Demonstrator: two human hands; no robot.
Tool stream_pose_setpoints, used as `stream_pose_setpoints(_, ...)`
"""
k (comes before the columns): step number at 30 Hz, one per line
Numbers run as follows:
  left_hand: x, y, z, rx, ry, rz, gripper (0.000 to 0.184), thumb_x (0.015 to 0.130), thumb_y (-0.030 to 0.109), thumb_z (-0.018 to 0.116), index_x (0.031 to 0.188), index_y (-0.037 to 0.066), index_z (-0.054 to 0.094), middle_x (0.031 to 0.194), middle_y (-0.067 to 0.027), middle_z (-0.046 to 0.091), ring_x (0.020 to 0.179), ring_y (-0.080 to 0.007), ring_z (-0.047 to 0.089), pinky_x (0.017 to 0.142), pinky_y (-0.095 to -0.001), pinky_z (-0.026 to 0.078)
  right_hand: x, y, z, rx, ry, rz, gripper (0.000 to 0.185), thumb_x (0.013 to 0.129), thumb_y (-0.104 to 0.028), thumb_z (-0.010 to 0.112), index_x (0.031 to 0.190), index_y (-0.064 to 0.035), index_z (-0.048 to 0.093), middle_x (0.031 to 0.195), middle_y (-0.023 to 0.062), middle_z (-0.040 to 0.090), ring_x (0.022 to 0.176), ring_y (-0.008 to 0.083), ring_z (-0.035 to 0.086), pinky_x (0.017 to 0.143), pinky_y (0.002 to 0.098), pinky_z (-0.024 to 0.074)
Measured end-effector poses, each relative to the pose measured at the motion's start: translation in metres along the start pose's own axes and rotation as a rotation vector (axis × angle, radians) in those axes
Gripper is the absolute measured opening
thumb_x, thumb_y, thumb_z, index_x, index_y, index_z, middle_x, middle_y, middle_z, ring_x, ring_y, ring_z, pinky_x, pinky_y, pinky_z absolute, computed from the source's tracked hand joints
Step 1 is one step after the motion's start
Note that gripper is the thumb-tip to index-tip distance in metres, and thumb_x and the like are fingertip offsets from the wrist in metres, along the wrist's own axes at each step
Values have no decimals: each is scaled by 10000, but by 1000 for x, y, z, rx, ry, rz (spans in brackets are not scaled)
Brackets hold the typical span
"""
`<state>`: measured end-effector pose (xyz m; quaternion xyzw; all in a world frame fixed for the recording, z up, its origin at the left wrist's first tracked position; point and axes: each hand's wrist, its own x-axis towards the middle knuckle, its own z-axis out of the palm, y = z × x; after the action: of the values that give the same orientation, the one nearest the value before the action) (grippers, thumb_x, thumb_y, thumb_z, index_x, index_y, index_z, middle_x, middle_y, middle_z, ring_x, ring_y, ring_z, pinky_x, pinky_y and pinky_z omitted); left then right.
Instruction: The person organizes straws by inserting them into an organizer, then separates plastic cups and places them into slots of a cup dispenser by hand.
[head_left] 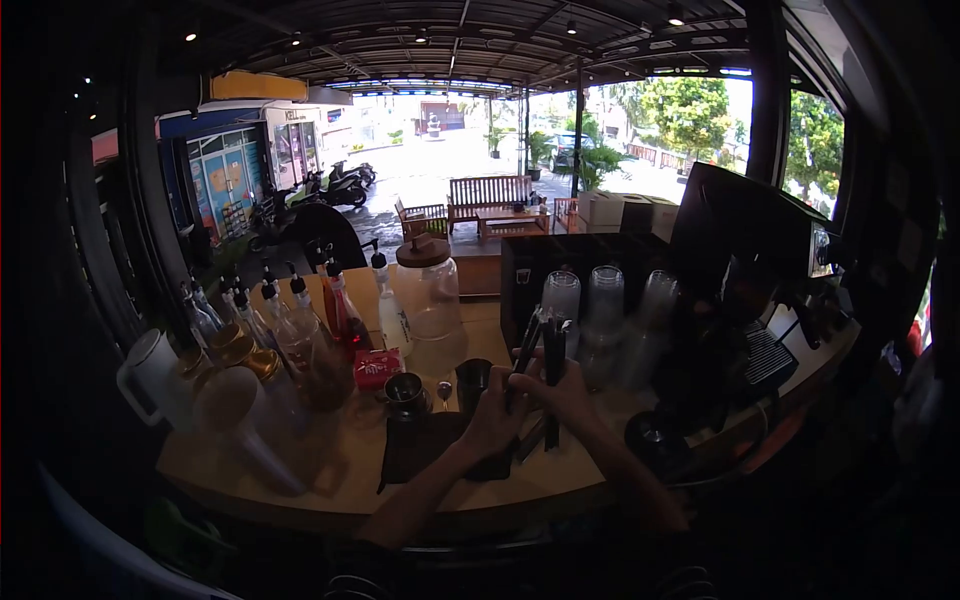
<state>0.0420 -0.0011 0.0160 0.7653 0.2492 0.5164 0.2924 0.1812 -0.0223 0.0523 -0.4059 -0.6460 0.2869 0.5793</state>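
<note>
Both hands are raised close together over the wooden counter. My left hand point(488, 420) is closed around slim black sticks that look like straws. In my right hand point(565, 392), fingers wrap the thicker upright bundle of black straws point(554, 345), whose upper ends catch the light. More dark sticks show below the hands, partly hidden. Just left of my left hand stands a dark cup point(472, 378). A small metal cup point(405, 395) and a spoon point(445, 392) sit further left, by a dark mat point(425, 450).
Left on the counter point(340, 490) are several pump bottles point(345, 315), a white pitcher point(148, 372) and a red packet point(378, 369). A wooden-lidded jar point(430, 295) stands behind. Stacked clear cups point(606, 310) are beyond my hands, with dark machinery point(745, 260) at right.
</note>
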Motion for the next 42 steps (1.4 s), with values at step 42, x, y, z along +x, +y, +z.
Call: stream_pose_setpoints(42, -6, -43, -28, -154, -19, -298, 288, 842, 282, 613, 885, -2, 597, 671, -17, 569, 644, -57, 510, 573, -258, 416, 64, -30, 44, -564, -297, -474, 199, 843, -163, 567, 998, -48, 619, 1147, 130, 565, 1016, 294, 563, 892, 386, 413)
